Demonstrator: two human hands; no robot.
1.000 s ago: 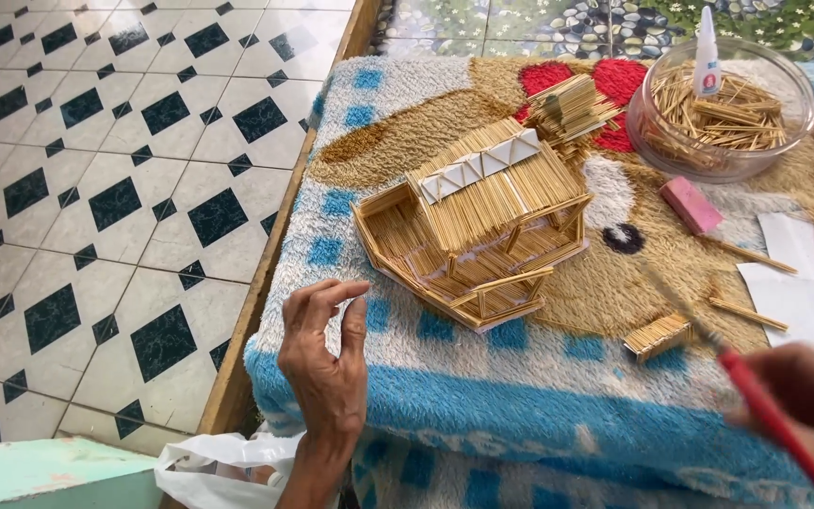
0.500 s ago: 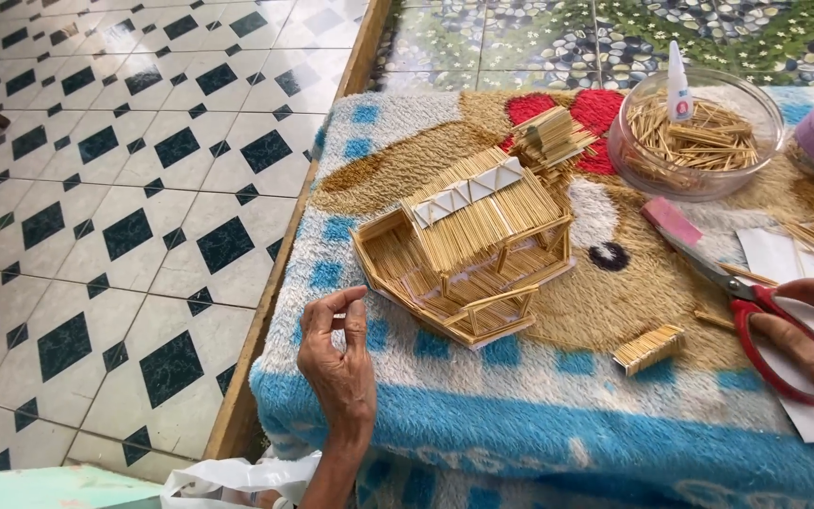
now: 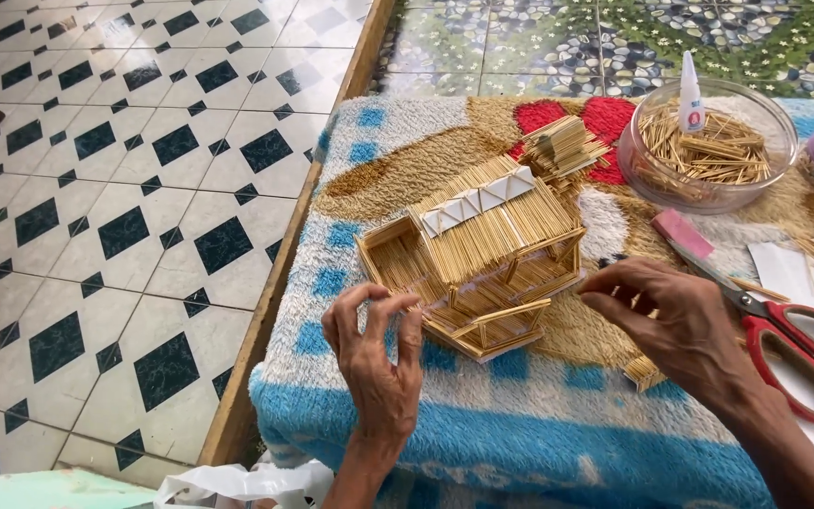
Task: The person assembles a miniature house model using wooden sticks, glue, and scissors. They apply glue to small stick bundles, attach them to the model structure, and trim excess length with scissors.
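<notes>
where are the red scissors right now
In the head view the red scissors lie at the right edge on white paper, beside the right hand, below the clear bowl of sticks.

The floor (image 3: 115, 170) to the left of the desk is white tile with dark diamond insets, lit by even daylight. Beyond the desk's far edge runs a band of pebble-patterned tiles (image 3: 558, 42) in grey and green. A wooden strip (image 3: 280, 273) borders the desk's left edge, and a fluffy blue, white and tan rug (image 3: 520, 443) covers the desk
</notes>
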